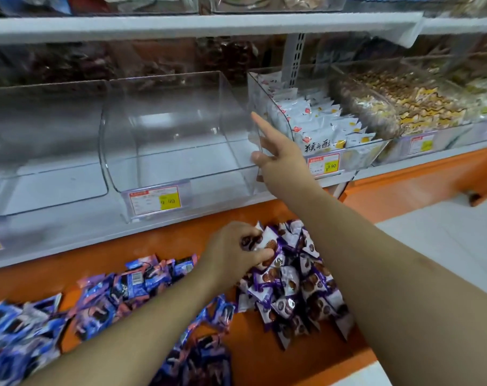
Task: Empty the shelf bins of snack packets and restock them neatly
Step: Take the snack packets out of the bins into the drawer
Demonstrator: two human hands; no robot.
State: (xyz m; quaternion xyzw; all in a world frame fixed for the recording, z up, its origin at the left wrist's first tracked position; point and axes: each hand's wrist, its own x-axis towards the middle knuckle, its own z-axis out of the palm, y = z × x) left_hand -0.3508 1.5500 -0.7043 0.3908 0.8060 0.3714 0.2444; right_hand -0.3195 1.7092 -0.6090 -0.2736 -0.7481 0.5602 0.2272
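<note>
A clear plastic bin [164, 129] stands empty on the white shelf, with a red and yellow price tag [154, 200] on its front. My right hand [281, 154] is at the bin's right wall, forefinger stretched up along it and thumb on the wall's front edge. Below, on the orange ledge, lies a heap of purple and white snack packets [295, 285]. My left hand [234, 253] grips a few of those packets at the top of the heap. A second heap of blue and pink packets [103, 307] lies to the left.
Another empty clear bin [41, 151] stands at the left. Right of my hand, a bin of white packets [320, 123] and a bin of yellow-wrapped snacks [398, 104] are full. The orange ledge [264, 360] runs along the front; a white shelf edge [181, 26] overhangs above.
</note>
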